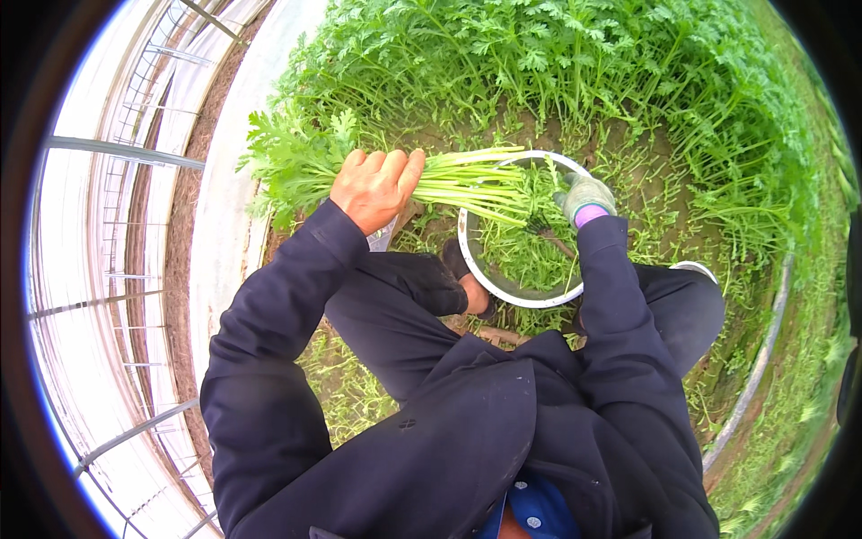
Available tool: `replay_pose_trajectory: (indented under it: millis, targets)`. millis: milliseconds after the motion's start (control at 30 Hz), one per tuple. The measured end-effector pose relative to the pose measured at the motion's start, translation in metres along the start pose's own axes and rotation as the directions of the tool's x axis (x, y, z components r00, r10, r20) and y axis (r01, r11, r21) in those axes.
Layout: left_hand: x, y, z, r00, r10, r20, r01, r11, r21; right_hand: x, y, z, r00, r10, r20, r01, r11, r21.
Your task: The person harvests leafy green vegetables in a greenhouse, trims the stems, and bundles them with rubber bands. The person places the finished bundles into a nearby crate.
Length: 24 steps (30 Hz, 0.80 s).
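My bare left hand (378, 187) is closed around a bunch of leafy greens (471, 180) that look like garland chrysanthemum. The leaves spread out to the left of my fist, and the pale cut stems point right, over a white-rimmed bucket (473, 259). Loose trimmings (532, 259) fill much of the bucket. At its right rim is my right hand (587, 197) in a grey-green glove, close to the stem ends. I cannot tell whether it holds anything. Just below the stem ends, a small dark-pronged object with a brown stick-like part (555, 241) shows inside the bucket.
A dense stand of the same greens (539, 54) grows ahead and to the right. Scattered cuttings cover the soil (646, 162). My bent legs (397, 316) flank the bucket. Plastic sheeting (225, 202) and metal poles (128, 149) line the left. A pale hose or pipe (761, 370) curves at right.
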<state>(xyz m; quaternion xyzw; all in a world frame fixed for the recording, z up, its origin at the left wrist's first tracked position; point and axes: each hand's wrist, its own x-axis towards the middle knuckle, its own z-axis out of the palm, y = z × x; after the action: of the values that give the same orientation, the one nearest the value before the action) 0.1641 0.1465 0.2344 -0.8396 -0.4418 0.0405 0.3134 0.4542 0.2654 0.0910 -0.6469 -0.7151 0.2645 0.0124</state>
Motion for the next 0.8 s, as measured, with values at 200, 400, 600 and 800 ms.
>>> replay_pose_trajectory:
  millis: [200, 400, 600, 800]
  targets:
    - [0.001, -0.002, -0.004, 1.000, 0.020, -0.008, -0.020, 0.999, -0.029, -0.020, -0.037, -0.018, 0.852, -0.391, -0.347, 0.504, 0.791, 0.346]
    - [0.008, 0.005, -0.007, 0.999, 0.027, -0.034, -0.030, 0.995, -0.091, -0.032, -0.086, -0.030, 0.824, -0.394, -0.407, 0.457, 0.887, 0.066]
    - [0.004, -0.001, -0.006, 1.000, -0.001, 0.017, 0.002, 0.999, -0.054, -0.031, -0.053, -0.053, 0.846, -0.159, -0.510, 0.205, 0.978, 0.035]
    - [0.014, 0.009, -0.002, 1.000, 0.024, 0.000, -0.024, 0.994, -0.108, -0.051, -0.096, -0.027, 0.692, -0.594, -0.409, 0.670, 0.740, 0.059]
